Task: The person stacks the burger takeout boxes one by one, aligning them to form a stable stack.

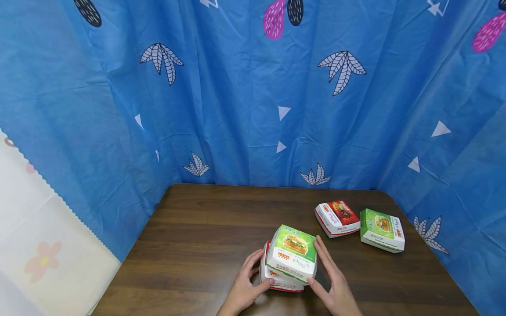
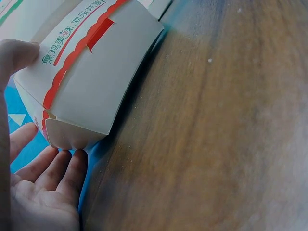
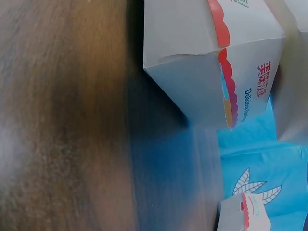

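Observation:
Two cardboard burger boxes stand stacked near the table's front edge in the head view. The lower is a red-and-white burger box [image 1: 281, 281], the upper a green-and-white burger box [image 1: 292, 254], turned slightly askew on it. My left hand [image 1: 244, 283] grips the lower box from the left; in the left wrist view its thumb presses the printed wall of that box [image 2: 91, 72] and its fingers touch the end flap. With thumb and fingers, my right hand [image 1: 335, 283] holds the upper box along its right side. The right wrist view shows the lower box [image 3: 187, 82], but not that hand.
Another red-and-white box [image 1: 336, 221] and another green-and-white box [image 1: 381, 230] lie at the right rear of the brown wooden table [image 1: 205, 228]. A blue patterned curtain [image 1: 237, 109] surrounds the table's back and sides. Pale flowered cloth [image 1: 43, 228] hangs at left.

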A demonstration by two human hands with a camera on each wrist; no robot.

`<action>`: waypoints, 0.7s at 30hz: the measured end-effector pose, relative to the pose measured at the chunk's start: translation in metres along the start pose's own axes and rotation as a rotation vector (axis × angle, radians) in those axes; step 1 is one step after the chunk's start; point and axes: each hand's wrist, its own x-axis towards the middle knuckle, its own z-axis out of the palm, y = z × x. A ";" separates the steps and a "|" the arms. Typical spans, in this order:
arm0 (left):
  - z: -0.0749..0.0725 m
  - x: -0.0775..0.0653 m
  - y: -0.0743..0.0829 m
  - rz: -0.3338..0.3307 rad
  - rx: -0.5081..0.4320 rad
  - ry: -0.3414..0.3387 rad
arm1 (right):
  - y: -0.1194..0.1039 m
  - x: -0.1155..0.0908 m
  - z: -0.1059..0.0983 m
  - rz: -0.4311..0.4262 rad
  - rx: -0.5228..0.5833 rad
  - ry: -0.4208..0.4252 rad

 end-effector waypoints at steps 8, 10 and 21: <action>0.001 0.001 0.004 -0.046 -0.034 0.012 | 0.001 0.004 0.000 -0.121 0.034 -0.059; 0.001 0.002 0.009 -0.084 -0.041 0.021 | 0.003 0.005 0.001 -0.142 0.044 -0.072; -0.001 0.002 0.022 -0.048 -0.023 0.036 | 0.004 0.009 0.005 -0.216 0.091 -0.097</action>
